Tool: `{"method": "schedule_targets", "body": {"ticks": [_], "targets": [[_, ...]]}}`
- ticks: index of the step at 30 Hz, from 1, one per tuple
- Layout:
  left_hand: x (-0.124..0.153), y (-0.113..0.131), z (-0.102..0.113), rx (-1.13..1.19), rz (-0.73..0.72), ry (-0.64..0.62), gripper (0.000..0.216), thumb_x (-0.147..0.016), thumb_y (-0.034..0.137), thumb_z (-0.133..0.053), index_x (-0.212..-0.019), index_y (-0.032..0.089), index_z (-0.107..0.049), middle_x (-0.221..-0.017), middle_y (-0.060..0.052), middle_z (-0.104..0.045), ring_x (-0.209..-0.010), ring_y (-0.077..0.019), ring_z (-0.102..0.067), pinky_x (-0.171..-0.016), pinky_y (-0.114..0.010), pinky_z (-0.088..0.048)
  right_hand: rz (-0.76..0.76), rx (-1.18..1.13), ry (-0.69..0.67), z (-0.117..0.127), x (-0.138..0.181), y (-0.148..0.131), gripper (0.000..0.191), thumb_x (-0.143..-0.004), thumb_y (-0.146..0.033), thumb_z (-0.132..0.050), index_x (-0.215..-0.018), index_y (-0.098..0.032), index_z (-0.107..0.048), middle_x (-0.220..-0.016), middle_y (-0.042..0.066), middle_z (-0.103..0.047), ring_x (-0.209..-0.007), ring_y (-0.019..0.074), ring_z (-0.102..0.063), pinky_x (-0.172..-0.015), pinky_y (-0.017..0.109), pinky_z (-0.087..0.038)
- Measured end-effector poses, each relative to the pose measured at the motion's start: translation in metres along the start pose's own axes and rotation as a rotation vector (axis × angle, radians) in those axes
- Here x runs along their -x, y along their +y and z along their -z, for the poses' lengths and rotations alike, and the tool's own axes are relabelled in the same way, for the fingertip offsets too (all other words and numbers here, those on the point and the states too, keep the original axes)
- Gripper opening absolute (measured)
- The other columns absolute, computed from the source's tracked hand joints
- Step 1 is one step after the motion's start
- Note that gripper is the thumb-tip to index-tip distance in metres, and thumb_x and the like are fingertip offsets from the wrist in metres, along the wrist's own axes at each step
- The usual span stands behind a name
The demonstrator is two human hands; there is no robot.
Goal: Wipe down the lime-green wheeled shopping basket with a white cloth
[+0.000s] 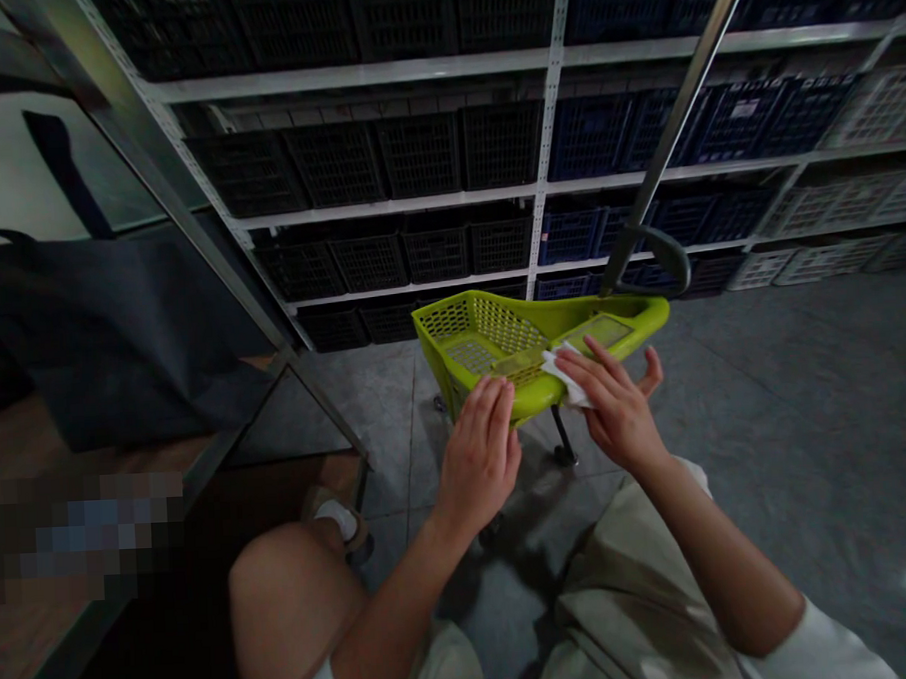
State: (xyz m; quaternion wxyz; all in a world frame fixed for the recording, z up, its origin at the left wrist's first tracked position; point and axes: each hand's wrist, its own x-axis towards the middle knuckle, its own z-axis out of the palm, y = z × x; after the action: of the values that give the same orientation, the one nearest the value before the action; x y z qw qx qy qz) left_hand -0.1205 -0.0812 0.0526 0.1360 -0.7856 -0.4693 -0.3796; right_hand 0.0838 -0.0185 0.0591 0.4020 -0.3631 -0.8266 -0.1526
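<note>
A lime-green plastic basket point(527, 396) with honeycomb-holed walls stands in front of my knees on a small wheeled frame. My left hand point(479, 458) is closed over its near rim, fingers together and thumb out of sight beneath. Along the same rim, farther right, my right hand point(613, 403) presses a crumpled white wipe point(566, 370) onto the green plastic. Its little finger sticks out to the side. A clear rectangular panel point(607, 330) is set in the basket's right part. At the far side rises a metal pole point(687, 104) with a dark grey looped handle point(664, 255).
White metal shelving point(417, 201) fills the back, carrying black crates point(419, 153), blue crates point(590, 133) and pale crates point(882, 106). On the left, a dark bag point(137, 333) sits on a metal-framed table point(209, 425). Grey tiled floor point(802, 414) extends to the right.
</note>
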Motion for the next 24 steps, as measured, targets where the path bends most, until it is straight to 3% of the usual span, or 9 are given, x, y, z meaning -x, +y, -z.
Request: {"method": "schedule_targets", "body": {"ticks": [4, 7, 9, 11, 15, 18, 21, 24], "targets": [[0.004, 0.002, -0.004, 0.039, 0.011, 0.015, 0.066, -0.093, 0.009, -0.046, -0.154, 0.009, -0.020, -0.149, -0.021, -0.046, -0.150, -0.0302, -0.030, -0.118, -0.052, -0.040, -0.197, -0.053, 0.121, -0.012, -0.003, -0.044, 0.047, -0.093, -0.013, -0.039, -0.136, -0.026, -0.052, -0.138, 0.006, -0.064, -0.141, 0.0237, -0.047, -0.122, 0.051, 0.002], [0.008, 0.001, -0.006, 0.033, 0.026, 0.032, 0.068, -0.093, 0.011, -0.046, -0.154, 0.006, -0.017, -0.150, -0.025, -0.044, -0.150, -0.0313, -0.030, -0.117, -0.053, -0.041, -0.153, -0.151, 0.067, -0.019, -0.004, -0.080, 0.053, -0.092, -0.012, -0.036, -0.143, -0.025, -0.047, -0.136, 0.006, -0.065, -0.135, 0.0201, -0.053, -0.123, 0.047, -0.002], [0.010, -0.002, -0.006, -0.001, 0.030, 0.045, 0.069, -0.092, 0.009, -0.046, -0.155, 0.005, -0.017, -0.148, -0.025, -0.046, -0.148, -0.0303, -0.033, -0.116, -0.051, -0.042, -0.053, -0.136, 0.041, -0.018, -0.001, -0.076, 0.055, -0.093, -0.013, -0.036, -0.145, -0.025, -0.044, -0.136, 0.006, -0.065, -0.135, 0.0207, -0.052, -0.123, 0.048, 0.004], [0.010, -0.004, -0.005, -0.039, 0.030, 0.048, 0.070, -0.091, 0.007, -0.046, -0.155, 0.007, -0.018, -0.146, -0.023, -0.049, -0.147, -0.0288, -0.036, -0.116, -0.049, -0.042, 0.015, -0.065, 0.060, -0.014, 0.004, -0.052, 0.053, -0.093, -0.015, -0.039, -0.145, -0.026, -0.046, -0.136, 0.005, -0.066, -0.140, 0.0236, -0.047, -0.122, 0.052, 0.010], [0.012, -0.002, -0.005, -0.069, 0.006, 0.043, 0.074, -0.090, 0.007, -0.049, -0.157, 0.008, -0.017, -0.150, -0.020, -0.048, -0.150, -0.0283, -0.031, -0.117, -0.048, -0.040, -0.100, 0.065, 0.164, -0.009, 0.009, -0.015, 0.051, -0.092, -0.016, -0.042, -0.140, -0.029, -0.052, -0.137, 0.003, -0.065, -0.150, 0.0299, -0.031, -0.120, 0.058, 0.009], [0.015, 0.005, -0.008, -0.100, -0.021, 0.067, 0.075, -0.092, 0.008, -0.047, -0.158, 0.007, -0.012, -0.154, -0.020, -0.044, -0.153, -0.0275, -0.024, -0.118, -0.048, -0.040, -0.196, 0.021, 0.144, -0.009, 0.009, -0.038, 0.053, -0.091, -0.014, -0.041, -0.141, -0.027, -0.051, -0.142, 0.004, -0.062, -0.151, 0.0286, -0.029, -0.121, 0.057, 0.005], [0.018, 0.012, -0.011, -0.144, -0.008, 0.050, 0.072, -0.093, 0.010, -0.043, -0.158, 0.005, -0.012, -0.154, -0.020, -0.045, -0.153, -0.0274, -0.025, -0.116, -0.047, -0.041, -0.126, -0.086, 0.017, -0.010, 0.009, -0.065, 0.059, -0.090, -0.012, -0.036, -0.148, -0.024, -0.042, -0.147, 0.006, -0.057, -0.146, 0.0219, -0.039, -0.124, 0.049, -0.002], [0.019, 0.018, -0.012, -0.249, 0.034, 0.016, 0.069, -0.094, 0.009, -0.043, -0.157, 0.005, -0.015, -0.155, -0.019, -0.044, -0.151, -0.0280, -0.029, -0.116, -0.046, -0.042, -0.054, -0.065, -0.002, -0.008, 0.010, -0.049, 0.059, -0.090, -0.011, -0.037, -0.147, -0.028, -0.043, -0.145, 0.005, -0.059, -0.146, 0.0219, -0.040, -0.123, 0.052, 0.004]]}}
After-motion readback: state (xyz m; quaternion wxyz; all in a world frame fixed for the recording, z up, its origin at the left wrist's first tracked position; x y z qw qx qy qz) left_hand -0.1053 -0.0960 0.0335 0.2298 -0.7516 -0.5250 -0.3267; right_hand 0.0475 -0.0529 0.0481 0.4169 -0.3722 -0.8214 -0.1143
